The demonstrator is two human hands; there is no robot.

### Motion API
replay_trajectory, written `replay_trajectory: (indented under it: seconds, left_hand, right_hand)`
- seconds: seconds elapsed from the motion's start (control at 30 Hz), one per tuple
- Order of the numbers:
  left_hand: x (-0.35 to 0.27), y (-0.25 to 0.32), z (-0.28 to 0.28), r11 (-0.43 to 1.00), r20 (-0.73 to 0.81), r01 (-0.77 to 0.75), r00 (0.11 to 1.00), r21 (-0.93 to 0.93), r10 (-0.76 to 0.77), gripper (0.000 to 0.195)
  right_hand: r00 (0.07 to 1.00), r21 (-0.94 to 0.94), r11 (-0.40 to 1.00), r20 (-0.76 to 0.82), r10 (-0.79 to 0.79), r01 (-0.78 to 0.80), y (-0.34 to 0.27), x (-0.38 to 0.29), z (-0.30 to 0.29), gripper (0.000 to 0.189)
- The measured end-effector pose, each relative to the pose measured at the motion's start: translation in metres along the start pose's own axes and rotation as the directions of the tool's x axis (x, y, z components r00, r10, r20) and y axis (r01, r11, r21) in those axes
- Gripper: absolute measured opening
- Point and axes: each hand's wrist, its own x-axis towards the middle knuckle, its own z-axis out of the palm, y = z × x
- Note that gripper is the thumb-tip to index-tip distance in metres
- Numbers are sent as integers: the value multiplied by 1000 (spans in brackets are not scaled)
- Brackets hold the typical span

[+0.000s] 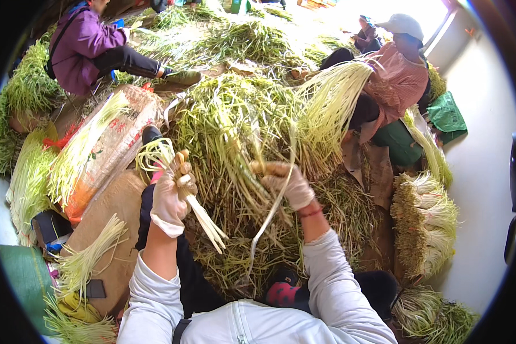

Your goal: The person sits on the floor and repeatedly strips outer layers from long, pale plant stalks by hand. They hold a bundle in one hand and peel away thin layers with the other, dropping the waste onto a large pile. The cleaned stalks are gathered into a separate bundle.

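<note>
My left hand [172, 189], in a thin pale glove, is closed around a small bundle of blanched shoots [206, 225]. Their white stems point down to the right, and the yellow-green leaves [155, 154] droop over the far side of the fist. My right hand [287, 182], gloved too, has bent fingers at the near side of a large heap of leafy stalks [236, 112]. Motion blurs its fingertips, so what they grip is unclear. A long pale strip [273, 210] hangs in front of that hand, reaching down towards my lap.
Trimmed shoots [86, 133] lie on a printed woven sack [133, 112] at left. Loose shoots [90, 253] and a dark flat object [96, 288] rest on brown board [116, 206]. Tied bundles [430, 223] line the right wall. Two people [84, 47] [395, 81] sit opposite; one holds long shoots [331, 99].
</note>
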Motion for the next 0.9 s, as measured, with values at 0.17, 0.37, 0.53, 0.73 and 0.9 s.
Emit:
replay_trajectory:
  seconds: [0.17, 0.37, 0.53, 0.73, 0.9]
  left_hand:
    - [1, -20, 0, 994, -29, 21, 999, 110, -18, 23]
    - [1, -48, 9, 834, -43, -69, 993, 548, 110, 19]
    - [-1, -54, 12, 786, -80, -44, 990, 616, 118, 17]
    - [-4, -63, 13, 799, -74, -90, 983, 594, 165, 15]
    - [-4, -64, 11, 895, -47, -89, 991, 438, 122, 16]
  right_hand:
    - [998, 81, 996, -40, 41, -38, 39, -10, 25, 39]
    - [997, -59, 996, -35, 63, -65, 38, -26, 56, 40]
    - [993, -94, 989, 21, 117, -114, 46, -19, 68, 36]
    - [973, 257, 966, -210, 99, -43, 50, -11, 82, 17]
    - [946, 365, 927, -323, 37, 88, 68, -29, 80, 12]
